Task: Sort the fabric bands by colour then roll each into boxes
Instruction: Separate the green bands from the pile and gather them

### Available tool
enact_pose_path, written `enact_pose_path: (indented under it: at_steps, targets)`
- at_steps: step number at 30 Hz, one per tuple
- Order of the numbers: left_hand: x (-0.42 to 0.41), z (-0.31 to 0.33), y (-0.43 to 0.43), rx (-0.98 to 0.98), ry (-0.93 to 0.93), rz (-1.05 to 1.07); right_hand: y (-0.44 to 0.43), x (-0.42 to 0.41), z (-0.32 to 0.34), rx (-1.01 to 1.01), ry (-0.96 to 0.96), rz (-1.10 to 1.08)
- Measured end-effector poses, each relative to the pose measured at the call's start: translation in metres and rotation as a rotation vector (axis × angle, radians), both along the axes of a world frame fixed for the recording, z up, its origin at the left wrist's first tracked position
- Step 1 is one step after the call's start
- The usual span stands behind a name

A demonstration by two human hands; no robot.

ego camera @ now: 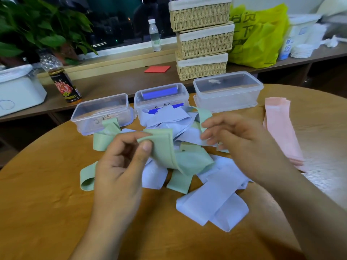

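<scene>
A tangled heap of pale green and pale blue fabric bands (210,192) lies on the round wooden table (47,203). My left hand (122,166) pinches the folded end of a green band (163,145) between thumb and fingers, lifted over the heap. My right hand (234,139) hovers beside it with fingers loosely bent; another green band (203,114) loops up by its fingertips, and a hold is not discernible. Pink bands (281,128) lie stacked flat at the right. Three clear plastic boxes stand behind: left box (102,111), middle box (161,96) with something blue inside, right box (228,91).
Behind the table runs a brown bench with stacked wicker baskets (202,38), a yellow-green bag (257,34), a dark drink bottle (62,81), a water bottle (155,34), a red card (157,69), a white tub (16,89) and a potted plant (37,29).
</scene>
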State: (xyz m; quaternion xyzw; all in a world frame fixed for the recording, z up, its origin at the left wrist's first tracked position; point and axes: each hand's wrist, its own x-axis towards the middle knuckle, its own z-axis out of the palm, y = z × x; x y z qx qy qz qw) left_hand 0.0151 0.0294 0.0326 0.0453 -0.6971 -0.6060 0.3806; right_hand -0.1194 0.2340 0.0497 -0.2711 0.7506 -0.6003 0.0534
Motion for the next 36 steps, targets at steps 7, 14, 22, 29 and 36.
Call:
enact_pose_path:
  at_steps: [7, 14, 22, 29, 36]
  targets:
    - [0.0, 0.001, -0.016, 0.364, 0.024, -0.004, 0.017, -0.037, -0.033, 0.767, 0.285, -0.142]
    - [0.003, 0.003, -0.026, 0.491, -0.078, -0.142, 0.015, -0.04, -0.048, 0.836, 0.334, -0.209]
    - [0.003, -0.001, -0.016, 0.429, -0.111, -0.15, 0.01, -0.032, -0.026, 0.11, 0.092, -0.135]
    - [0.006, -0.001, -0.004, 0.208, -0.206, -0.164, -0.004, -0.018, -0.025, 0.116, 0.188, -0.093]
    - [0.008, 0.006, 0.003, 0.084, -0.209, -0.156, 0.004, -0.023, -0.031, 0.487, 0.275, 0.062]
